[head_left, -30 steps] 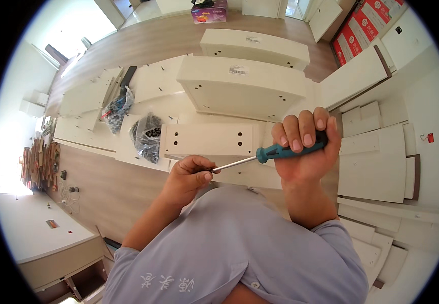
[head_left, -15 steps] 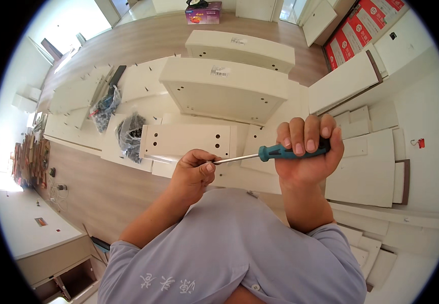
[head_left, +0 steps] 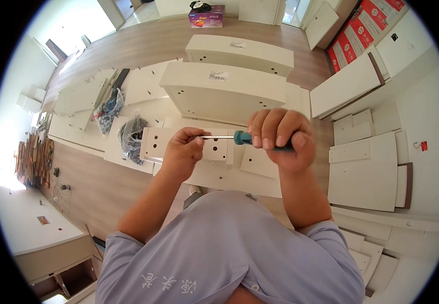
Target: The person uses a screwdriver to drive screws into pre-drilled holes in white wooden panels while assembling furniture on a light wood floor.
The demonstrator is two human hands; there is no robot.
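A screwdriver (head_left: 242, 138) with a teal and dark handle and a steel shaft lies nearly level in front of my chest. My right hand (head_left: 285, 138) is wrapped round its handle. At the other end, my left hand (head_left: 183, 154) pinches the tip between thumb and fingers; whether a small part is also held there is hidden. Below both hands is a narrow white panel (head_left: 178, 145) with dark holes, on larger white boards. Beyond it stand two white drawer-like pieces (head_left: 224, 90), each with a paper label.
Clear plastic bags of dark fittings (head_left: 132, 134) lie left of the narrow panel. Boards with upright pegs (head_left: 82, 99) are at far left. White panels (head_left: 364, 175) lean or lie along the right wall. A purple box (head_left: 207, 19) sits on the floor at the back.
Both hands have moved up and to the left with the screwdriver, which has gone from slanted to nearly level. My right fist has turned over the handle.
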